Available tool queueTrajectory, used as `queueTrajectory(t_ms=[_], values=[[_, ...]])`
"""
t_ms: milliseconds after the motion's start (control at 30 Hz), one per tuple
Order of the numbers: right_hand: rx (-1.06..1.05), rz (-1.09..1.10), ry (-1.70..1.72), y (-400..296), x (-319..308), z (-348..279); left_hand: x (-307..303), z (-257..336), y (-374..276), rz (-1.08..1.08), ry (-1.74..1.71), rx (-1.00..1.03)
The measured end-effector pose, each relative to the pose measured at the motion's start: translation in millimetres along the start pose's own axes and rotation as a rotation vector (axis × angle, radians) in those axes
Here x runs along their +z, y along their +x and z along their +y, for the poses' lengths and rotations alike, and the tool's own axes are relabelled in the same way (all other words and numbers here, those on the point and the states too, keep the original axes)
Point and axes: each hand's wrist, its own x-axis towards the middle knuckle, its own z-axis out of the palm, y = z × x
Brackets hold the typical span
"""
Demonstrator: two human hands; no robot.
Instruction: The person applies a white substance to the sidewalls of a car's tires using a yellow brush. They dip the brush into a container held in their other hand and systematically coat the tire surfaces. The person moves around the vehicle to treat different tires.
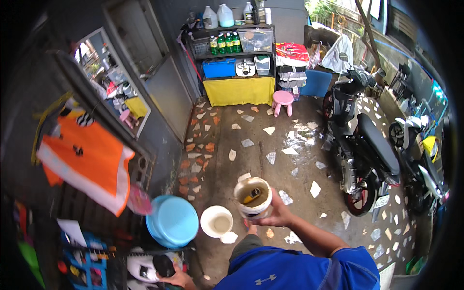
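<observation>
My right hand (277, 212) grips a white plastic tub (259, 212) with a stained rim from its right side. Inside the tub rests a yellow-and-black object (252, 195), too small to name surely. Low at the left, my left hand (177, 278) has its fingers around a black round object (164, 266), perhaps a lidded container. That object is beside a white-and-black item (141, 269) on a dark surface. An open white bucket (216, 222) stands on the floor left of the held tub, with a white piece (229, 237) at its foot.
A light blue plastic basin (174, 221) stands left of the bucket. Orange cloth (87, 156) hangs at the left. Two motorcycles, the nearer black (377, 145), line the right side. A pink stool (282, 98) and a loaded shelf (235, 52) stand at the back.
</observation>
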Motion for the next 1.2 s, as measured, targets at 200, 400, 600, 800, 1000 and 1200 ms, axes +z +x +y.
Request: queueTrajectory(t_ms=[200,400,600,800,1000,1200], values=[[0.257,0.281,-0.01,82,-105,76,365,158,67,-0.296,-0.635,-0.215],[0.421,0.674,-0.076,161,-196,130,646,453,72,-0.804,-0.986,0.049],[0.389,0.867,-0.113,297,-287,216,838,666,45,-1.012,-1.261,0.141],[0.28,0.8,0.009,491,-408,308,987,830,64,-0.988,-1.08,0.407],[0.177,0.685,-0.062,654,-481,379,1185,1028,103,-0.897,-1.069,0.611],[0.244,0.824,-0.016,751,-511,423,1403,1210,88,-0.842,-1.187,0.567]])
